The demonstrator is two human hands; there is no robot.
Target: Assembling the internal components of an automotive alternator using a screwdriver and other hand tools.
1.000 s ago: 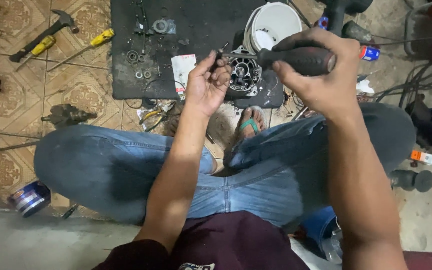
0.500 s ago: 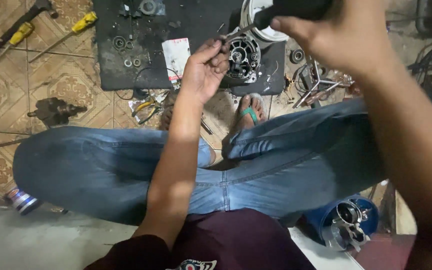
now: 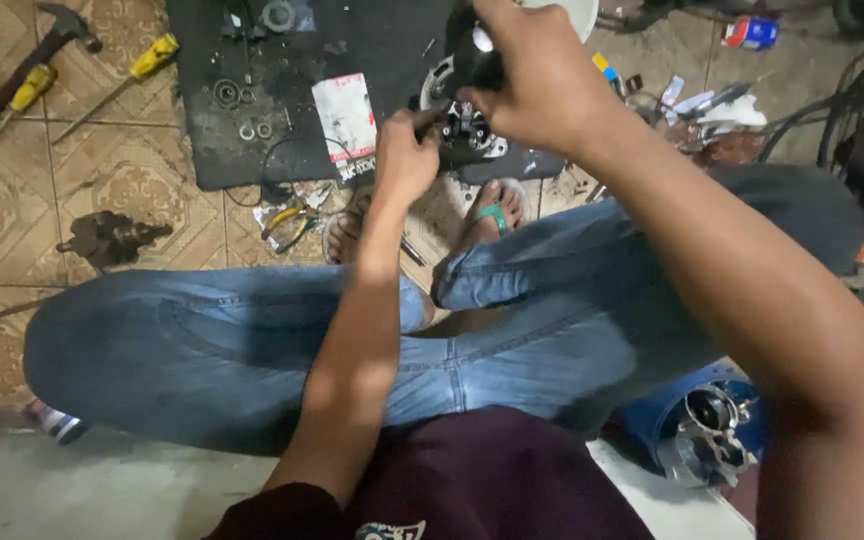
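Hands are both up at the round metal part (image 3: 467,125) on the near edge of the black mat (image 3: 212,150): right hand (image 3: 537,75) is wrapped tight around a dark tool (image 3: 474,52) pointing down onto the part, left hand (image 3: 404,155) pinches at its left side. Hammer (image 3: 37,50) and yellow screwdriver (image 3: 122,78) lie left of the mat, pliers (image 3: 287,222) just below it.
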